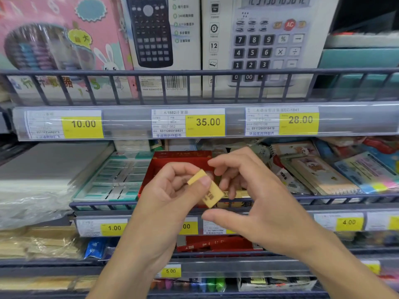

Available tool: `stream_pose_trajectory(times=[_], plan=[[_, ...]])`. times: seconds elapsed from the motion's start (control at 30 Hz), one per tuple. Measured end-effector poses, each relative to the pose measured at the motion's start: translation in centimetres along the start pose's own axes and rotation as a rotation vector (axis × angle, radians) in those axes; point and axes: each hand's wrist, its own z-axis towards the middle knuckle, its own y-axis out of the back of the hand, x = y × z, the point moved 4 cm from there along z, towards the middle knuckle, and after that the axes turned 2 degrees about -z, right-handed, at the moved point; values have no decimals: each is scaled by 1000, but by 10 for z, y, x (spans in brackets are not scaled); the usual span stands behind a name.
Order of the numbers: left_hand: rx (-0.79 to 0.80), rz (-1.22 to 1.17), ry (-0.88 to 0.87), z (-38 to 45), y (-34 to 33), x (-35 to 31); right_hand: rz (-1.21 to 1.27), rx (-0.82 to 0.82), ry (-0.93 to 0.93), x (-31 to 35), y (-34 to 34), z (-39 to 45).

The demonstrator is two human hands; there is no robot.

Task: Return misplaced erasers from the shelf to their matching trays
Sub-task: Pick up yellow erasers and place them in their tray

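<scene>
A small yellow eraser [207, 189] sits in mid-air in front of the middle shelf, just near of the red tray [177, 164]. It is a flat rectangular block, pale yellow, with dark printed characters on its broad face that are too blurred to read. It lies tilted, its upper end toward the left and its lower end toward the right.

The left hand [170, 190] pinches the eraser: the thumb presses across its upper face, and the curled fingers close in behind it. The right hand [254, 190] hovers just right of the eraser, its fingers loosely bent and spread apart, the thumb stretched out below the block. Whether its fingertips touch the eraser cannot be told; it grips nothing plainly.

The red tray stands on the middle shelf behind a dark wire rail [103, 205]. To its left lies a green-and-white tray [116, 178] of wrapped erasers in rows. Notebooks [313, 171] lie to the right. On the far upper shelf stand calculator boxes [269, 39], with yellow price tags [205, 124] beneath them.
</scene>
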Motion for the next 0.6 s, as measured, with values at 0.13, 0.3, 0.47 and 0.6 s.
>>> stream_pose_trajectory(times=[0.13,0.3,0.47,0.6], plan=[[-23,-59,5,0,-3,2,-142,-119,124,5,-2,-4],[-85,42,-85,0,1,0,-147,-157,87,-6,11,-5],[-156,875,-404,-5,11,-4,-209,-138,-51,-24,29,0],[-30,1281,-397,0,12,15,-331,-9,-314,-56,43,18]])
